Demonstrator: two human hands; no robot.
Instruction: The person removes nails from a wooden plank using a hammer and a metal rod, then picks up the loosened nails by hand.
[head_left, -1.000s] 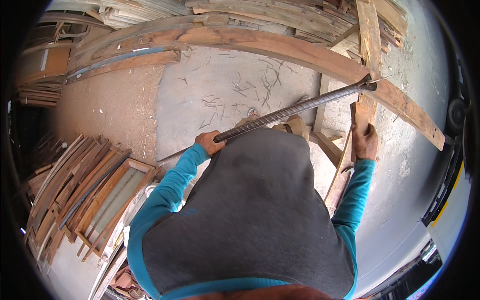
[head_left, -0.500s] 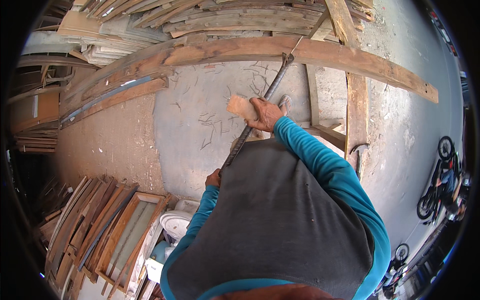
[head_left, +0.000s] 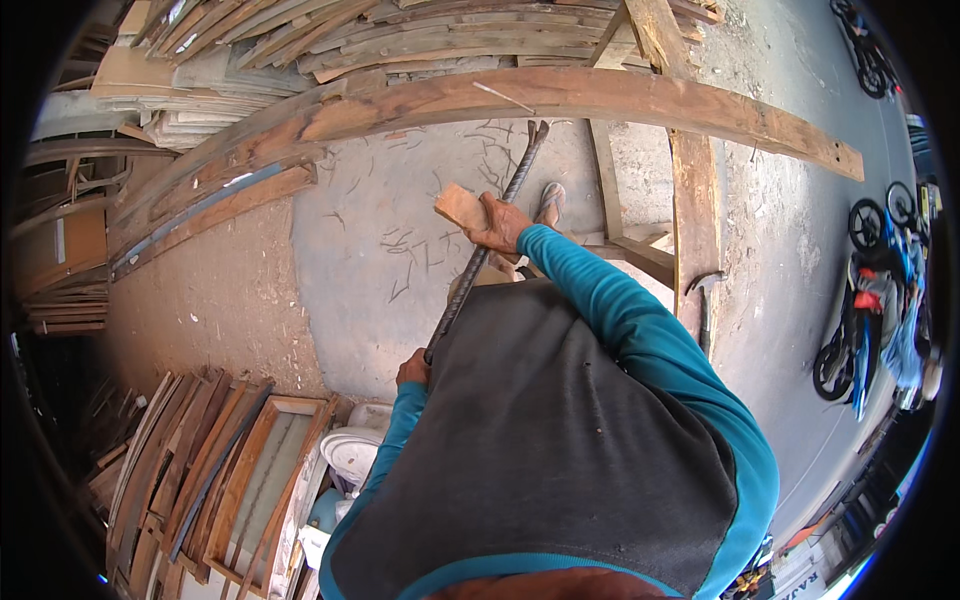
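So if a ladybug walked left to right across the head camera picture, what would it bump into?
Wooden frame → white round thing → left hand → wood block → right hand → sandalled foot → hammer → blue-and-red motorbike.

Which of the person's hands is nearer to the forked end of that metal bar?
Right. The right hand, holding a wood block, is partway down the bar from the forked end; the left hand is farther away, low on the bar.
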